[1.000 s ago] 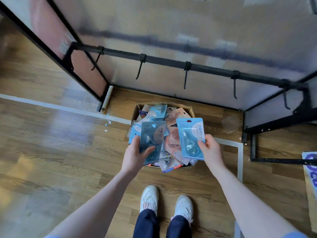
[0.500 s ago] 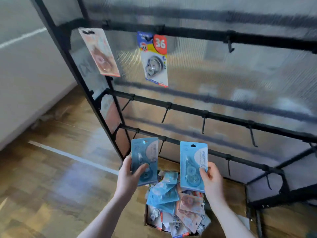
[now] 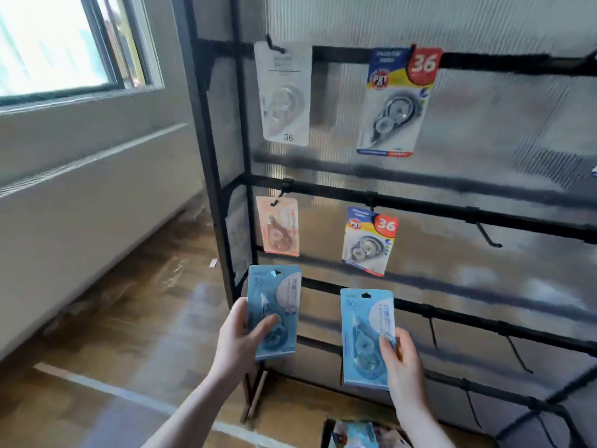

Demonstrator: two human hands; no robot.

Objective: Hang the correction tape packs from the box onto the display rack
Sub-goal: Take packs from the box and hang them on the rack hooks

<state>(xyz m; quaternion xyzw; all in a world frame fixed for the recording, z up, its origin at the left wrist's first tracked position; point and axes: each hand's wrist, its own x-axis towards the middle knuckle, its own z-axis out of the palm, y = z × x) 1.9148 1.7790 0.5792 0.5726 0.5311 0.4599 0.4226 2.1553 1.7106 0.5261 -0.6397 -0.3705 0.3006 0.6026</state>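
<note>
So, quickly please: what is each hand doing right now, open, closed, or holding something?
Left hand: closed, gripping a blue correction tape pack upright.
Right hand: closed, gripping a second blue correction tape pack upright.

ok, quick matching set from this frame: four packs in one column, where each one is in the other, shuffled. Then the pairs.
1. white pack
2. pink pack
3. left blue pack
4. right blue pack

A. gripped by right hand
B. hanging on top rail, leftmost hook
C. gripped by left hand
D. hanging on second rail, leftmost hook

Pairs: 1-B, 2-D, 3-C, 4-A
</note>
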